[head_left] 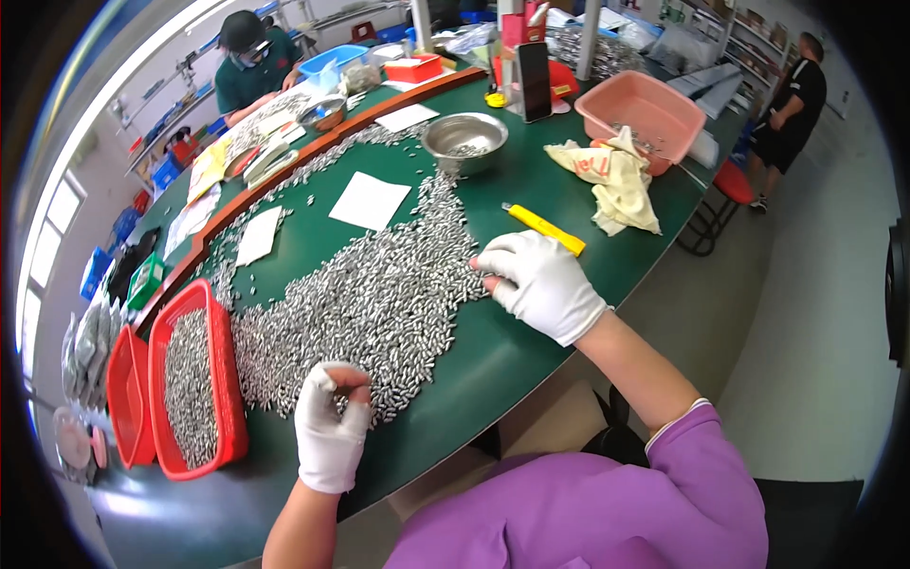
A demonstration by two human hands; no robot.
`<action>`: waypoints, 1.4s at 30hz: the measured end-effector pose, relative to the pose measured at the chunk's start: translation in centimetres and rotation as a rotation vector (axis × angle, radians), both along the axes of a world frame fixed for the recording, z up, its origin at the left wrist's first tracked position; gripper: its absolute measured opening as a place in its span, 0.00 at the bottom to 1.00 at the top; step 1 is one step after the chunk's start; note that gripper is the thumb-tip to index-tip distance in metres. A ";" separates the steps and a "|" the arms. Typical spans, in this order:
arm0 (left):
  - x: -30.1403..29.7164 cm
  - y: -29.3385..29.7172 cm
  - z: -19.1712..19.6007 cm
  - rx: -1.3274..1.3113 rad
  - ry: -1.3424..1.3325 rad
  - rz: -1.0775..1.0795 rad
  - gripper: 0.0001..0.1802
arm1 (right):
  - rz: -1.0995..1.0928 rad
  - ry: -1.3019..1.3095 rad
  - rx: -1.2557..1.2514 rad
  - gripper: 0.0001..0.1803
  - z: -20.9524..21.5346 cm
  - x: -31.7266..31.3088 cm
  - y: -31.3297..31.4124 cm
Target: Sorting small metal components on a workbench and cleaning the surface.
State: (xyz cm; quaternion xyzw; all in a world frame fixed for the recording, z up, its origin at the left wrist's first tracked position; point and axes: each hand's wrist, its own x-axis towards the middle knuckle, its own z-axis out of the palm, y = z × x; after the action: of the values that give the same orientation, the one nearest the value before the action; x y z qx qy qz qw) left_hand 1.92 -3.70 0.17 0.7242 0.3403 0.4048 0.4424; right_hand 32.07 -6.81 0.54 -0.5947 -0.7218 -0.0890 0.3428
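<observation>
At table edge [531, 379] | left hand [330, 427] fingers pinched (perhaps holding a pellet) | right hand [542, 283] fingers spread on pellet heap [370, 303]

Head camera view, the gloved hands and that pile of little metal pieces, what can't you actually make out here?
- Left hand: fingertips curl inward, so whether they pinch a piece is hidden by the glove.
- Right hand: its palm covers the edge of the metal pieces; anything beneath is hidden.
- Single pieces: too small to show shape details or flaws.
- Steel bowl: contents too small to tell.
- Red tray: the second tray beside it blurs near the fisheye rim.
</observation>
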 end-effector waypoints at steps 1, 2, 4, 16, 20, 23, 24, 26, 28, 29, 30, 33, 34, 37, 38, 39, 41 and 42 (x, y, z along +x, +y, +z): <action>0.1 -0.1 0.2 -0.082 -0.059 0.007 0.10 | 0.046 0.014 -0.142 0.12 0.3 -1.3 0.6; 0.1 0.0 0.4 -0.192 -0.121 -0.004 0.09 | 0.060 -0.027 -0.201 0.13 0.6 -2.3 1.5; -0.1 0.3 0.5 -0.289 -0.184 0.034 0.08 | 0.069 -0.111 -0.296 0.15 0.8 -4.2 3.6; -1.2 2.5 -0.4 -0.576 -0.393 -0.068 0.13 | 0.177 0.092 -0.263 0.05 -0.6 -6.0 7.6; -1.3 2.5 -0.2 -0.589 -0.411 -0.059 0.12 | 0.228 0.156 -0.207 0.05 0.2 -6.7 7.4; -1.1 2.5 -0.1 -0.610 -0.454 -0.069 0.13 | 0.358 0.354 -0.200 0.06 0.4 -7.0 7.0; -1.1 2.5 -0.2 -0.612 -0.451 -0.066 0.13 | 0.359 0.357 -0.201 0.06 0.5 -7.2 6.9; -1.2 2.4 -0.4 -0.663 -0.511 -0.099 0.12 | 0.482 0.399 -0.246 0.06 0.8 -7.4 6.7; -1.1 2.3 -0.4 -0.691 -0.533 -0.109 0.12 | 0.501 0.410 -0.228 0.06 0.9 -7.5 6.5; -1.1 2.2 -0.4 -0.717 -0.558 -0.117 0.12 | 0.502 0.476 -0.247 0.06 0.7 -7.6 6.4; -1.0 2.2 -0.4 -0.717 -0.557 -0.118 0.12 | 0.505 0.542 -0.266 0.06 0.6 -7.7 6.4; -1.1 2.2 -0.5 -0.728 -0.601 -0.131 0.10 | 0.437 0.692 -0.364 0.06 0.4 -7.9 6.3; -1.3 2.2 -0.6 -0.728 -0.619 -0.134 0.09 | 0.402 0.727 -0.420 0.06 0.3 -8.0 6.4; -1.0 2.1 0.1 -0.707 -0.612 -0.115 0.07 | 0.393 0.755 -0.426 0.07 0.5 -8.1 6.4; -1.1 2.1 0.1 -0.700 -0.602 -0.112 0.07 | 0.421 0.826 -0.451 0.06 0.4 -7.9 6.5; -1.2 2.0 0.1 -0.681 -0.612 -0.114 0.07 | 0.424 0.832 -0.442 0.06 0.1 -8.0 6.7; -1.5 2.2 -0.3 -0.668 -0.632 -0.141 0.07 | 0.418 0.863 -0.475 0.06 0.1 -8.0 6.8; -1.3 2.2 -0.5 -0.670 -0.654 -0.129 0.07 | 0.451 0.958 -0.475 0.06 -0.2 -7.9 6.9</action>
State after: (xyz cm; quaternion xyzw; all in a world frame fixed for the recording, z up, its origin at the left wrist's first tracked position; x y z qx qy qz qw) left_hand 0.65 -1.46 -0.29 0.3955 0.2494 0.4513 0.7601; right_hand 24.15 0.11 0.36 -0.4608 -0.5950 0.4297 0.4990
